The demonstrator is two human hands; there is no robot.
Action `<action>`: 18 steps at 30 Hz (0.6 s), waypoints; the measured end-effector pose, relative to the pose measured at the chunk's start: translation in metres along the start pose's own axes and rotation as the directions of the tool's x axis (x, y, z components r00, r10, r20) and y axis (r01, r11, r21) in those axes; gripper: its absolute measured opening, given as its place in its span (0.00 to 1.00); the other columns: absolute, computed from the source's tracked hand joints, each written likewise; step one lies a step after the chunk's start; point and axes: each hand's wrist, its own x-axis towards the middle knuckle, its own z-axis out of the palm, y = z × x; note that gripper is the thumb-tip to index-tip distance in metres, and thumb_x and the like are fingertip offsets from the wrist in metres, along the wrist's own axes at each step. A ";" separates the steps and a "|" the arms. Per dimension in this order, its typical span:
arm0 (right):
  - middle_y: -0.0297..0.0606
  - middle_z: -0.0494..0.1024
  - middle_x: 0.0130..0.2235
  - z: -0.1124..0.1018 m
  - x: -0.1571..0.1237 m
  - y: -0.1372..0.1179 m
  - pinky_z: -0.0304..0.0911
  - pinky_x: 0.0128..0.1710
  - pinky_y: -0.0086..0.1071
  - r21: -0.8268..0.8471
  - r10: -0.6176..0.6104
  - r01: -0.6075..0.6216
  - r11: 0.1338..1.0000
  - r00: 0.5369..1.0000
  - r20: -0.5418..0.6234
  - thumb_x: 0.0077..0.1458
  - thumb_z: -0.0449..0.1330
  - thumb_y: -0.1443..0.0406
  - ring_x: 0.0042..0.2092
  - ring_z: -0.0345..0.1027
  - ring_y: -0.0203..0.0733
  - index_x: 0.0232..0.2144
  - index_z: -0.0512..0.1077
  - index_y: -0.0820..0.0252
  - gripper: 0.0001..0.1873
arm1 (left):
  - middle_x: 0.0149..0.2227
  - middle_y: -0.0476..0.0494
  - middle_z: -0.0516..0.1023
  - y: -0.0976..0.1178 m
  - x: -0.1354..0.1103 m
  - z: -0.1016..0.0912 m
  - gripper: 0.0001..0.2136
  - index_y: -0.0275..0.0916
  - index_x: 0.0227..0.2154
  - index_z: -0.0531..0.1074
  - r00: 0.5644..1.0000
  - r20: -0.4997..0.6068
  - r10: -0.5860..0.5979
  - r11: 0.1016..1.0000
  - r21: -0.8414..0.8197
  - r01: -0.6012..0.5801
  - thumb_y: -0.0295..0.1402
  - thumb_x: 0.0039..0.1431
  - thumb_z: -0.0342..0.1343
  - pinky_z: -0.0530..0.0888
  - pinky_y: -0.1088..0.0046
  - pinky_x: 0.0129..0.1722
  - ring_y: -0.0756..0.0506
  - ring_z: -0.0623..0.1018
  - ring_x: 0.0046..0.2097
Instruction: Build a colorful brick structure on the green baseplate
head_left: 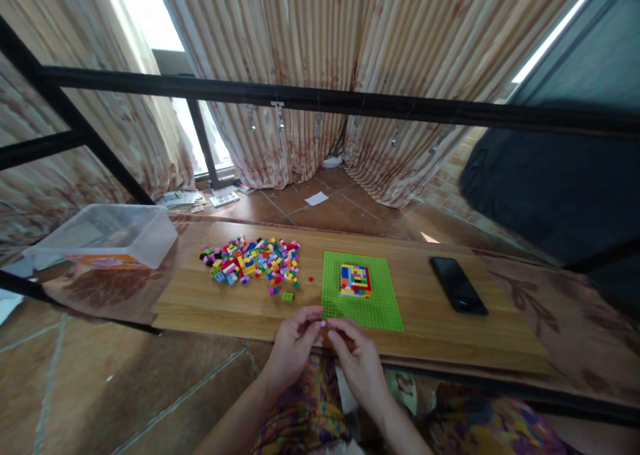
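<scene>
A tiny pink toy brick (323, 323) is pinched at the fingertips of my left hand (296, 342), just over the front edge of the wooden board. My right hand (357, 356) has its thumb and index finger drawn together right beside the brick; whether they grip it too is hard to make out. Beyond my hands lies a green baseplate (385, 302). A low, square build of multicoloured bricks (356, 280) stands on it, with white, yellow, red and blue showing.
Left of the baseplate spreads a pile of loose bricks (255, 258). A green brick (288, 296) and a small red piece (311, 279) lie apart from it. A black phone (457, 285) rests at right; a clear plastic bin (145, 232) stands far left. A black rail (320, 98) crosses behind.
</scene>
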 end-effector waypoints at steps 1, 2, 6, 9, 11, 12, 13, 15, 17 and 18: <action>0.38 0.79 0.41 -0.001 0.001 -0.003 0.68 0.43 0.35 0.011 -0.009 0.008 1.000 1.000 0.011 0.58 0.56 0.62 0.43 0.72 0.42 0.42 0.76 0.51 0.12 | 0.38 0.42 0.78 0.002 0.000 0.001 0.14 0.37 0.42 0.72 1.000 0.008 -0.010 1.000 -0.028 0.010 0.35 0.53 0.57 0.75 0.72 0.36 0.47 0.77 0.38; 0.38 0.79 0.41 -0.002 0.003 -0.005 0.68 0.44 0.35 0.020 -0.016 0.015 1.000 1.000 0.016 0.58 0.55 0.62 0.44 0.72 0.42 0.43 0.76 0.51 0.12 | 0.38 0.42 0.78 0.004 0.000 0.002 0.14 0.37 0.42 0.71 1.000 0.016 -0.018 0.999 -0.049 0.019 0.35 0.53 0.57 0.75 0.72 0.36 0.47 0.77 0.38; 0.38 0.78 0.41 -0.003 0.006 -0.010 0.67 0.43 0.35 0.039 -0.022 0.021 0.999 1.000 0.012 0.59 0.55 0.61 0.43 0.72 0.41 0.42 0.76 0.51 0.12 | 0.37 0.43 0.78 0.006 0.000 0.002 0.14 0.36 0.42 0.71 0.997 0.070 -0.035 0.995 -0.090 0.041 0.35 0.52 0.58 0.73 0.75 0.33 0.50 0.75 0.33; 0.38 0.78 0.38 -0.004 0.005 -0.009 0.67 0.42 0.34 0.049 -0.009 0.008 0.999 1.000 0.015 0.58 0.56 0.61 0.41 0.71 0.41 0.40 0.77 0.51 0.11 | 0.32 0.47 0.76 0.007 0.000 0.004 0.15 0.36 0.43 0.71 0.993 0.104 -0.054 0.990 -0.127 0.067 0.34 0.52 0.58 0.70 0.76 0.31 0.53 0.71 0.27; 0.37 0.77 0.37 -0.005 0.004 -0.009 0.67 0.42 0.34 0.042 0.007 -0.007 0.999 1.000 0.000 0.58 0.57 0.61 0.40 0.71 0.40 0.37 0.78 0.52 0.10 | 0.27 0.51 0.73 0.007 -0.001 0.005 0.15 0.36 0.43 0.70 0.990 0.121 -0.067 0.984 -0.156 0.086 0.34 0.52 0.58 0.69 0.77 0.30 0.54 0.69 0.26; 0.37 0.76 0.37 -0.006 0.004 -0.009 0.66 0.42 0.34 0.033 0.013 -0.013 0.999 1.000 -0.008 0.58 0.58 0.60 0.41 0.71 0.40 0.36 0.78 0.52 0.09 | 0.25 0.52 0.72 0.007 -0.001 0.007 0.15 0.36 0.43 0.70 0.989 0.128 -0.071 0.981 -0.170 0.093 0.35 0.52 0.58 0.68 0.77 0.30 0.54 0.69 0.26; 0.37 0.76 0.38 -0.007 0.003 -0.008 0.66 0.43 0.34 0.020 0.018 -0.018 1.000 1.000 -0.013 0.58 0.58 0.60 0.41 0.71 0.40 0.36 0.78 0.51 0.09 | 0.24 0.52 0.71 0.007 0.000 0.008 0.16 0.35 0.43 0.70 0.988 0.134 -0.075 0.978 -0.183 0.099 0.35 0.51 0.58 0.68 0.77 0.30 0.54 0.69 0.26; 0.37 0.75 0.39 -0.008 0.002 -0.008 0.65 0.44 0.34 -0.008 0.021 -0.022 1.000 1.000 -0.011 0.58 0.58 0.60 0.42 0.70 0.40 0.37 0.78 0.50 0.09 | 0.24 0.52 0.71 0.007 0.000 0.011 0.16 0.35 0.42 0.70 0.986 0.143 -0.084 0.972 -0.206 0.112 0.35 0.51 0.59 0.67 0.78 0.29 0.54 0.69 0.25; 0.37 0.75 0.39 -0.010 0.001 -0.006 0.65 0.44 0.34 -0.030 0.022 -0.022 0.999 1.000 -0.005 0.58 0.58 0.60 0.42 0.70 0.40 0.37 0.78 0.49 0.09 | 0.25 0.52 0.72 0.006 0.002 0.013 0.16 0.35 0.42 0.70 0.984 0.147 -0.099 0.967 -0.219 0.130 0.35 0.50 0.59 0.67 0.78 0.28 0.54 0.69 0.25; 0.37 0.75 0.39 -0.011 0.001 -0.004 0.65 0.44 0.34 -0.039 0.021 -0.021 0.999 1.000 -0.007 0.58 0.58 0.59 0.42 0.70 0.40 0.37 0.78 0.49 0.09 | 0.26 0.51 0.73 0.005 0.002 0.014 0.16 0.35 0.42 0.70 0.983 0.148 -0.108 0.966 -0.219 0.139 0.35 0.50 0.59 0.67 0.77 0.28 0.54 0.69 0.24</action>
